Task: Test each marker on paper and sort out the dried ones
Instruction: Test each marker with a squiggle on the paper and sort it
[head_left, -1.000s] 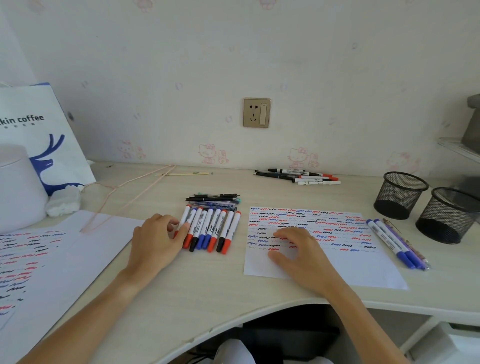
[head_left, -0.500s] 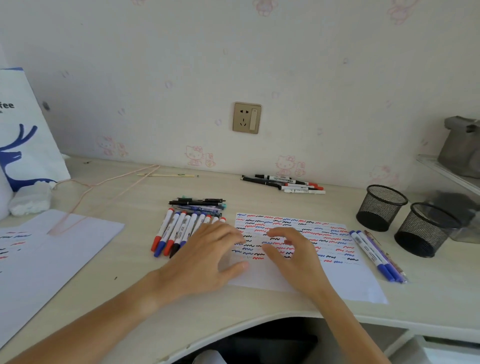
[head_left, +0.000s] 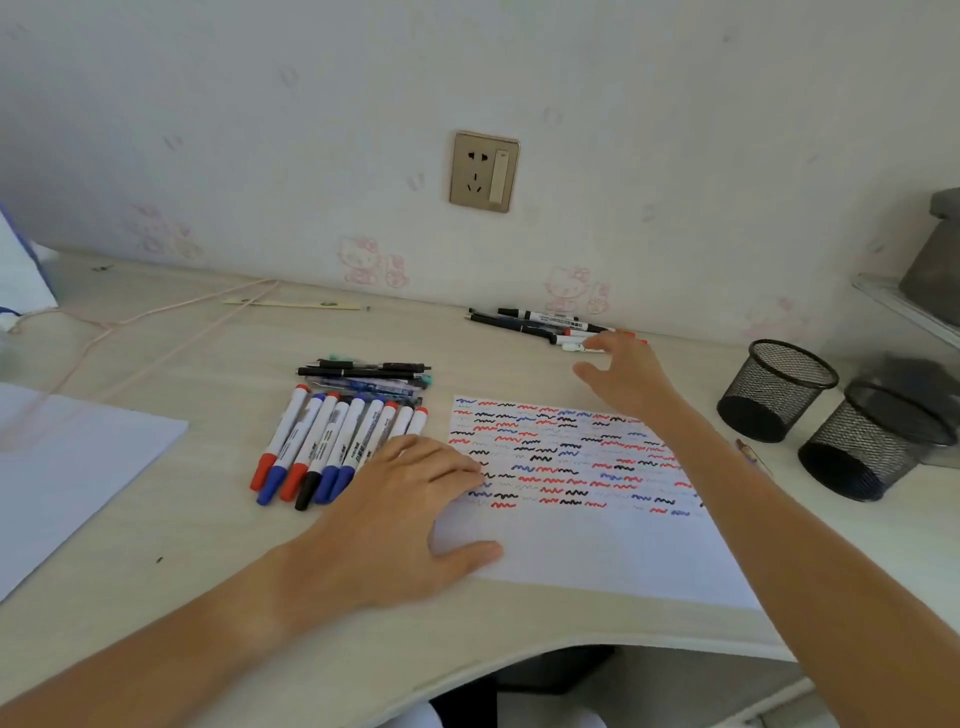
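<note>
Our left hand (head_left: 400, 512) lies flat, fingers spread, on the left edge of the test paper (head_left: 587, 545). Our right hand (head_left: 621, 371), fingers open and holding nothing, reaches over the markers by the wall (head_left: 540, 325). A row of markers (head_left: 332, 441) lies just left of the paper on the table (head_left: 208, 519); two mesh cups (head_left: 821, 415) stand right.

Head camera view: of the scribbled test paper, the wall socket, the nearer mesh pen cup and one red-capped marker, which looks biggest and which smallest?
Largest to smallest, as they look:
1. Scribbled test paper
2. Nearer mesh pen cup
3. Wall socket
4. Red-capped marker

The cup is nearer the camera than the socket, so that pair is unsure.
</note>
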